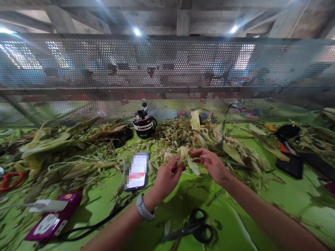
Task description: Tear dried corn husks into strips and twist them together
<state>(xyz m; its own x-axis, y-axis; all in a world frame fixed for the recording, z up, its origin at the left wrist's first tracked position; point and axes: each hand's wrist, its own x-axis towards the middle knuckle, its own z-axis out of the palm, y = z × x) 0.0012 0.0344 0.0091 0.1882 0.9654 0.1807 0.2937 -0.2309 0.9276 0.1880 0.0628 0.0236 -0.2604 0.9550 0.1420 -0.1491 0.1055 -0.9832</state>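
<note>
A pale piece of corn husk [184, 153] is raised a little above the green table, between my two hands. My left hand [170, 175], with a watch on its wrist, pinches the husk from below left. From the other side my right hand [212, 166] has its fingers curled against the husk's right part; the exact fingertip contact is partly hidden. Black-handled scissors [195, 226] lie on the table in front of me, below both hands. A phone [138, 170] with a lit, blurred screen lies left of my left hand.
Heaps of dried corn husks [65, 143] spread left and behind. A black bottle [143, 124] stands at the back before a perforated metal screen [162, 69]. A purple power strip [56, 218], red-handled scissors [12, 180] and a black case [290, 165] lie around.
</note>
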